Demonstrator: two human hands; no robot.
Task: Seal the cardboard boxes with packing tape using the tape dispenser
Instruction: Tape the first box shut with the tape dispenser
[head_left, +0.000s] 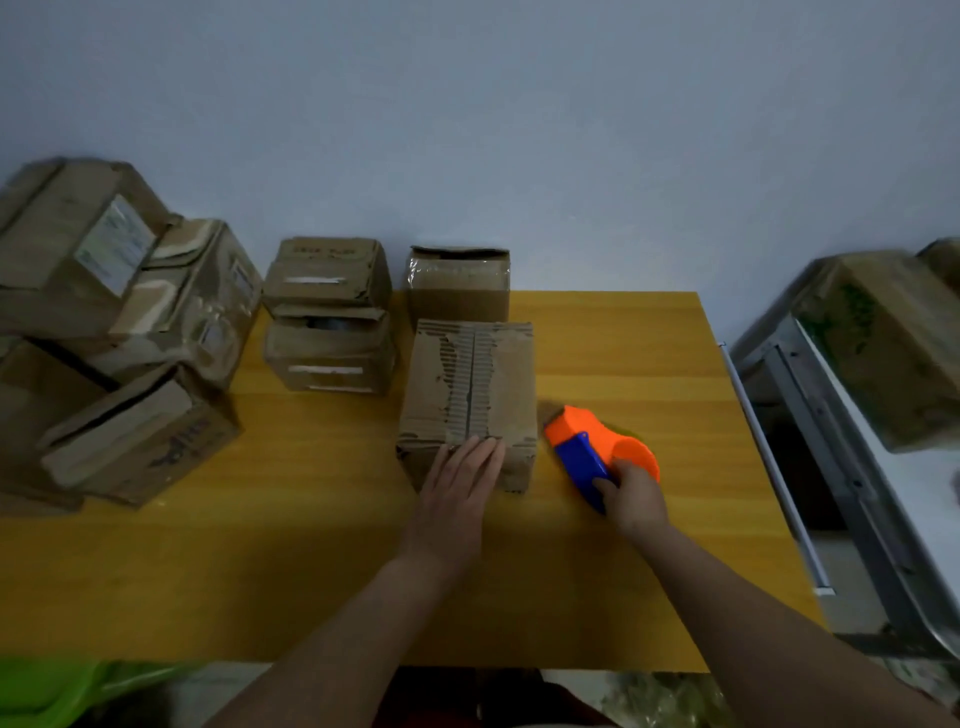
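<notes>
A worn cardboard box (470, 387) with a torn, corrugated top and a centre seam stands in the middle of the yellow wooden table (623, 353). My left hand (460, 486) lies flat against the box's near edge, fingers straight. To the right of the box, my right hand (631, 499) grips the blue handle of an orange tape dispenser (597, 447), which rests on the table close to the box's right side.
Behind the box stands a box with tape on it (457, 286). Two stacked boxes (330, 317) stand left of it, and a pile of several boxes (114, 322) fills the far left. A metal rack with a box (883, 353) stands right of the table.
</notes>
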